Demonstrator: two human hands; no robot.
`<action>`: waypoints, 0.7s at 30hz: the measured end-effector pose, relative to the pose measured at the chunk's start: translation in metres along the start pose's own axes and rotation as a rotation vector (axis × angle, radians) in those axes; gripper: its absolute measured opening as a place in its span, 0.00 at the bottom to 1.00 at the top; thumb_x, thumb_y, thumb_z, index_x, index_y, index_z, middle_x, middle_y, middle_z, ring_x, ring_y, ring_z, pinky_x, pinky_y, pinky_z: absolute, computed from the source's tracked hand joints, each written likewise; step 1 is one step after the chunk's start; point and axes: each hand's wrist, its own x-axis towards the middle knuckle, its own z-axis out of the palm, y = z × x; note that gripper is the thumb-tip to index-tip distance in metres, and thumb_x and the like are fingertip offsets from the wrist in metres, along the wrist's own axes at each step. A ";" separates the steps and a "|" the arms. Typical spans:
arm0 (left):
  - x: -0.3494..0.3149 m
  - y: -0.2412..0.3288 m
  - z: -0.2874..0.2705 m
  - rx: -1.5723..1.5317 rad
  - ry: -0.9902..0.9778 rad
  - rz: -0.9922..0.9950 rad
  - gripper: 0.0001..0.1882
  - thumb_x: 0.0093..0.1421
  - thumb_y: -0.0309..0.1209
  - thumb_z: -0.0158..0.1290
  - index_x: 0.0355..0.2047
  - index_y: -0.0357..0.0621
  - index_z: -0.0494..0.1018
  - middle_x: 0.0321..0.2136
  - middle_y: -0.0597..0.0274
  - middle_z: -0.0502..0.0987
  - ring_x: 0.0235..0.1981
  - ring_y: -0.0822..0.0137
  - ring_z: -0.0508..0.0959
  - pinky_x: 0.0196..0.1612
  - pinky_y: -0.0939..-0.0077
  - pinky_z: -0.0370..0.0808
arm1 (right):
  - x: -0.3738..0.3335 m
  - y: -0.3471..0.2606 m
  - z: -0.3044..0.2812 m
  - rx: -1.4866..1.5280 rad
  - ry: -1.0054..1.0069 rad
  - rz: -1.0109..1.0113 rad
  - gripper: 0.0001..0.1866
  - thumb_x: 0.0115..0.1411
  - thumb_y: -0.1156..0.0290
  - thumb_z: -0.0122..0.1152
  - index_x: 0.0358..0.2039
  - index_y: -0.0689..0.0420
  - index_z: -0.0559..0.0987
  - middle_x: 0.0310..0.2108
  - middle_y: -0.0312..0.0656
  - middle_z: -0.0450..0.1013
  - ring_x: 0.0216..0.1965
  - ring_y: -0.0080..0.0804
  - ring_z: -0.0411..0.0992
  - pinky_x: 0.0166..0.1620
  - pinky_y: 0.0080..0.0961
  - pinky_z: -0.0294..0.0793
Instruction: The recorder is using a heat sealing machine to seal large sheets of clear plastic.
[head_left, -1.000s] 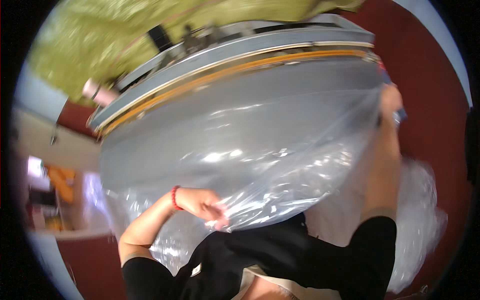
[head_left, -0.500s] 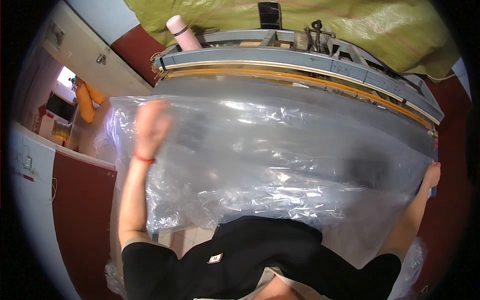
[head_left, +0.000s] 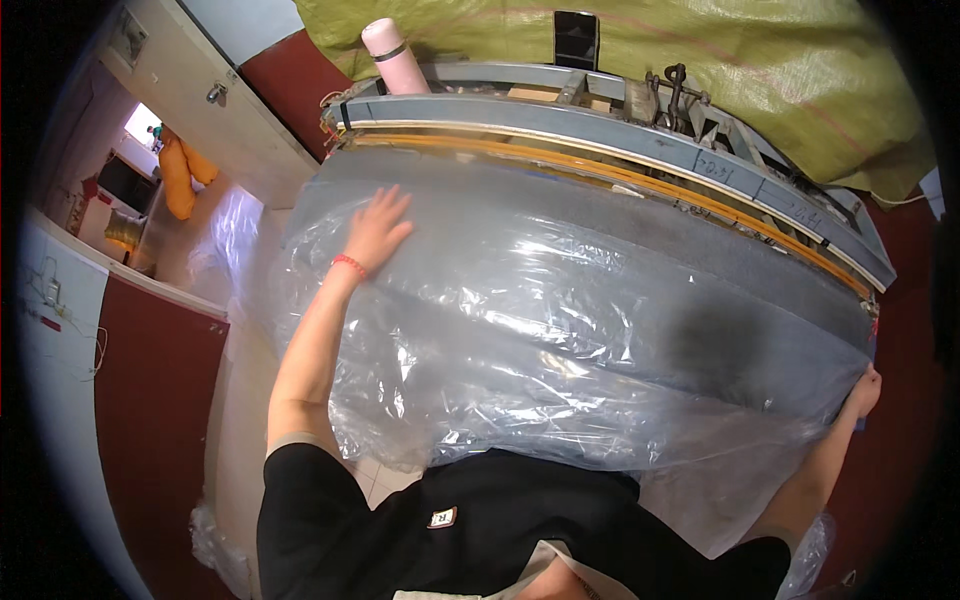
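A large clear plastic bag (head_left: 560,330) lies spread over the grey bed of a long machine (head_left: 720,270). My left hand (head_left: 378,228) rests flat on the bag's far left part, fingers apart, a red band on the wrist. At the bag's right end, my right hand (head_left: 864,390) is closed on the edge of the plastic. The bag's near edge hangs down against my black shirt.
A yellow strip and grey metal bar (head_left: 640,160) run along the machine's far side. Behind it stand a pink bottle (head_left: 392,55) and a black phone (head_left: 575,38), against green sacking (head_left: 760,70). A white counter (head_left: 130,270) and dark red panels are at left.
My left hand has gone from holding the bag raised to lying flat on it at the far left. The bag has come down onto the bed. My right hand stays at the right edge.
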 end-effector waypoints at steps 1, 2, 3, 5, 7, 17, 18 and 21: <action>0.006 -0.002 0.004 0.013 0.033 0.001 0.25 0.54 0.44 0.44 0.52 0.54 0.61 0.57 0.59 0.53 0.59 0.56 0.50 0.55 0.46 0.48 | 0.008 0.015 0.007 0.192 0.024 -0.017 0.20 0.52 0.50 0.52 0.35 0.53 0.74 0.33 0.41 0.73 0.34 0.39 0.70 0.37 0.33 0.68; 0.012 -0.003 0.006 0.026 0.066 0.003 0.24 0.54 0.44 0.44 0.51 0.54 0.62 0.57 0.59 0.55 0.59 0.55 0.51 0.54 0.45 0.49 | 0.014 0.028 0.011 0.195 0.029 -0.014 0.20 0.52 0.50 0.52 0.35 0.53 0.74 0.33 0.41 0.73 0.34 0.39 0.70 0.37 0.33 0.68; 0.018 -0.004 0.008 0.019 0.070 0.007 0.24 0.54 0.44 0.44 0.51 0.54 0.62 0.57 0.59 0.55 0.59 0.55 0.51 0.54 0.45 0.49 | 0.020 0.038 0.010 0.486 0.005 -0.013 0.20 0.52 0.53 0.55 0.36 0.56 0.74 0.32 0.39 0.73 0.33 0.33 0.70 0.37 0.29 0.68; 0.028 -0.002 0.009 0.111 0.175 0.041 0.22 0.53 0.42 0.46 0.48 0.53 0.65 0.53 0.58 0.60 0.56 0.54 0.55 0.53 0.46 0.51 | 0.024 0.057 0.003 0.780 -0.014 -0.014 0.20 0.51 0.55 0.57 0.36 0.59 0.74 0.31 0.37 0.73 0.32 0.28 0.69 0.37 0.25 0.68; 0.034 -0.002 0.012 0.109 0.238 0.037 0.21 0.52 0.41 0.47 0.46 0.52 0.67 0.51 0.58 0.62 0.55 0.55 0.57 0.53 0.49 0.53 | 0.022 0.062 -0.017 1.108 -0.115 0.088 0.16 0.52 0.61 0.59 0.35 0.61 0.74 0.31 0.37 0.72 0.33 0.23 0.68 0.38 0.20 0.68; 0.069 -0.008 0.006 -0.062 0.349 0.027 0.06 0.46 0.32 0.50 0.19 0.44 0.72 0.25 0.57 0.73 0.32 0.55 0.71 0.39 0.63 0.66 | 0.023 0.040 -0.086 0.981 -0.128 0.038 0.16 0.52 0.61 0.56 0.35 0.62 0.76 0.32 0.38 0.73 0.33 0.25 0.69 0.40 0.21 0.67; 0.081 0.000 0.011 -0.366 0.392 -0.064 0.06 0.48 0.30 0.48 0.22 0.42 0.72 0.26 0.55 0.73 0.30 0.55 0.72 0.37 0.67 0.68 | 0.051 0.059 -0.084 1.040 -0.200 0.106 0.16 0.54 0.61 0.52 0.35 0.61 0.76 0.31 0.38 0.73 0.32 0.25 0.69 0.40 0.20 0.67; 0.088 0.011 -0.002 -1.140 0.561 -0.362 0.07 0.54 0.29 0.43 0.23 0.41 0.67 0.22 0.60 0.68 0.27 0.67 0.70 0.29 0.71 0.70 | 0.008 -0.044 -0.069 0.314 0.097 -0.161 0.13 0.53 0.66 0.47 0.31 0.56 0.79 0.27 0.37 0.74 0.29 0.24 0.70 0.35 0.22 0.68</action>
